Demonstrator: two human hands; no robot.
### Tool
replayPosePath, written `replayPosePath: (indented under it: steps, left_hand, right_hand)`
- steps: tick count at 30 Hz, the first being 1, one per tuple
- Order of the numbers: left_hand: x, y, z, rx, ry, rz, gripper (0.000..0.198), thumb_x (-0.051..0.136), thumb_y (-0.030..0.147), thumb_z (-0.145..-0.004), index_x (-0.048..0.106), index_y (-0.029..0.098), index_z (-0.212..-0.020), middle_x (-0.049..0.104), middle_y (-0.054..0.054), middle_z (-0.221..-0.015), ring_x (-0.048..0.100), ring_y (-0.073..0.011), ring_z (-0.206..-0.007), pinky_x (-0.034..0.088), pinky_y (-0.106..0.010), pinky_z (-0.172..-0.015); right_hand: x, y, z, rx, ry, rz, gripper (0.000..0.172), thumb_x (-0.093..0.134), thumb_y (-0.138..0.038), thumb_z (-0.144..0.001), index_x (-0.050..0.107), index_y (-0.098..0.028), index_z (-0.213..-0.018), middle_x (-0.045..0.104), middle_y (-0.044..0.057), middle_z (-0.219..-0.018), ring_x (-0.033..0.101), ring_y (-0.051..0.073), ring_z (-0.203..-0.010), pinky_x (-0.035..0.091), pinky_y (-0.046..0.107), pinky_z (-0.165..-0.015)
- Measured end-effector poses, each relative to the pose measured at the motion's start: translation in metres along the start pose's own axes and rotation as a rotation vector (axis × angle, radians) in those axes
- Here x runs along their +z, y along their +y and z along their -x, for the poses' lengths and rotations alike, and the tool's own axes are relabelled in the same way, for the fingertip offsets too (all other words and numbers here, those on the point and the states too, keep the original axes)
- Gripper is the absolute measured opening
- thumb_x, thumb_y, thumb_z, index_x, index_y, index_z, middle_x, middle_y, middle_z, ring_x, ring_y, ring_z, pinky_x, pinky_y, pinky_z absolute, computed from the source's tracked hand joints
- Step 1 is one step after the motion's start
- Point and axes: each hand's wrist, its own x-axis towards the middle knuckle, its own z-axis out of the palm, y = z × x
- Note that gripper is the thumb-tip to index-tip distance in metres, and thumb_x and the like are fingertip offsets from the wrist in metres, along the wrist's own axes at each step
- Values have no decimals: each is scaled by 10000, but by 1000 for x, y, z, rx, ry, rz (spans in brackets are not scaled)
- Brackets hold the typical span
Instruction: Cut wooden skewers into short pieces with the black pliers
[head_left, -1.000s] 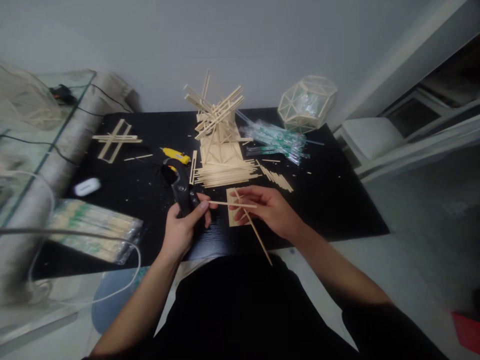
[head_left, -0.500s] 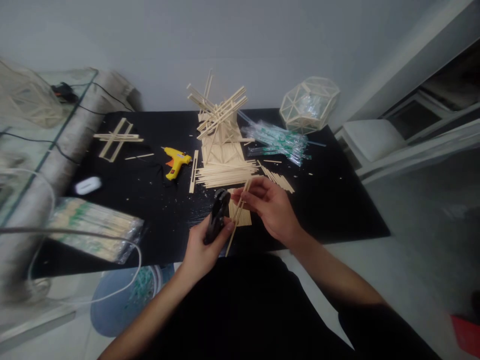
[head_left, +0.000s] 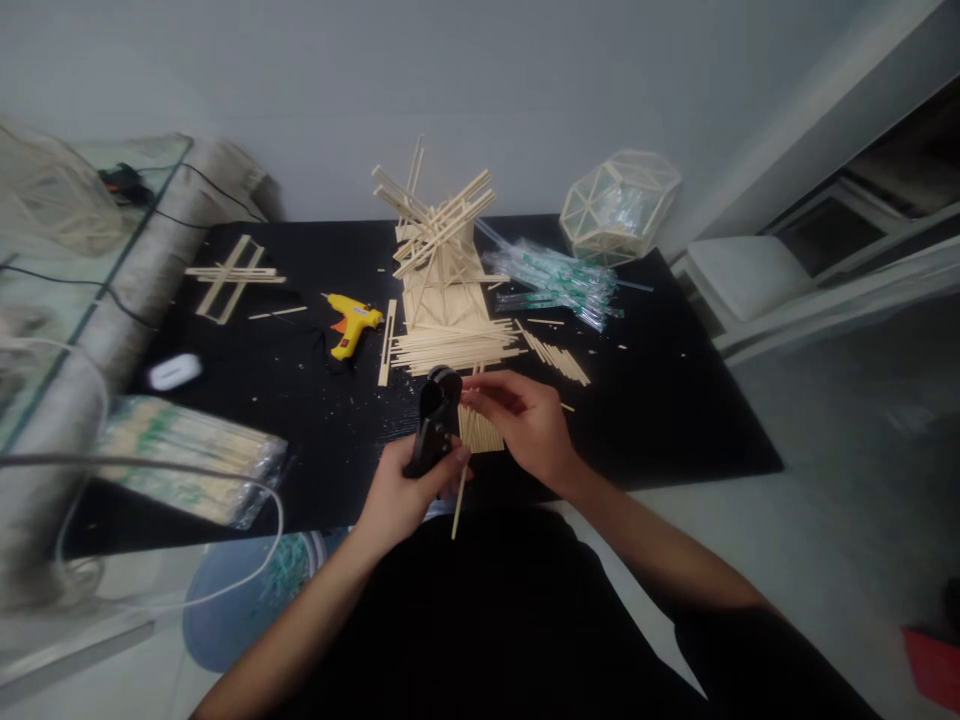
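Observation:
My left hand point(head_left: 397, 490) is wrapped around a black cutter-like hand tool point(head_left: 431, 435), its curved head tilted up. A thin wooden stick point(head_left: 459, 510) hangs down beside my left thumb. My right hand point(head_left: 529, 425) is closed in a pinch right by the tool's head. Pale stick ends point(head_left: 477, 369) show just above the right fingertips; the rest is hidden by the fingers. Under the hands lies a row of short sticks point(head_left: 484, 435). Beyond them are a heap of longer sticks point(head_left: 454, 347) and a windmill-like wooden stick model point(head_left: 444, 245).
On the black table point(head_left: 660, 420) are a yellow glue gun point(head_left: 352, 322), a crossed stick frame point(head_left: 234, 278), a white case point(head_left: 175, 372), plastic wrappers point(head_left: 559, 275), packed sticks point(head_left: 187, 455) and a faceted stick frame point(head_left: 621, 207). A blue bin point(head_left: 225, 610) stands below; a white cable point(head_left: 281, 510) hangs at left.
My right hand has moved slightly left and down, bringing its fingertips against the tool's head. The stick by my left thumb now points lower and more upright.

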Motion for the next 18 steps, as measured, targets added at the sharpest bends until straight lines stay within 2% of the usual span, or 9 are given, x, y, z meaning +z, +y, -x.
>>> replayPosePath:
  steps: [3,6,10,12,15,18]
  left_hand:
    - [-3,1,0,-46,-40,83,288,767,402,-847,688,149,-733,653,-8,-588,533,-90,-480,443,-222,-506]
    - [-4,0,0,-111,-9,199,272,794,386,-808,685,149,-733,666,-9,-590,522,-84,-441,423,-211,-461]
    - [-5,-1,-1,-220,41,312,260,825,370,-744,689,149,-722,635,8,-541,515,-91,-404,399,-203,-405]
    - [-4,-1,-1,-269,58,343,268,834,364,-719,680,147,-688,616,12,-526,509,-92,-393,391,-202,-386]
    - [-3,1,-1,-291,60,363,300,818,373,-742,658,140,-638,608,3,-527,504,-90,-386,370,-200,-373]
    - [-6,3,0,-211,66,341,342,748,428,-841,686,133,-678,626,-12,-557,520,-96,-401,374,-211,-386]
  right_hand:
    - [-9,4,-1,-197,-114,282,190,637,-239,-998,766,-241,-1137,797,64,-1090,765,203,-1016,629,389,-943]
    - [-16,6,-2,-393,-249,552,331,525,-123,-1014,713,-209,-1272,739,119,-1250,711,223,-1166,594,440,-1022]
    - [-17,5,-3,-525,-265,821,319,558,-91,-1000,726,-179,-1257,589,170,-1484,565,286,-1386,533,514,-1111]
    - [-16,6,-1,-605,-315,873,296,551,-87,-1011,738,-153,-1231,623,172,-1453,560,286,-1397,522,498,-1129]
    - [-15,12,1,-672,-426,835,293,533,-77,-1019,739,-119,-1222,740,157,-1278,652,267,-1294,543,464,-1110]
    - [-13,22,2,-544,-455,696,297,532,-104,-1027,737,-152,-1237,776,120,-1211,729,231,-1162,593,407,-1028]
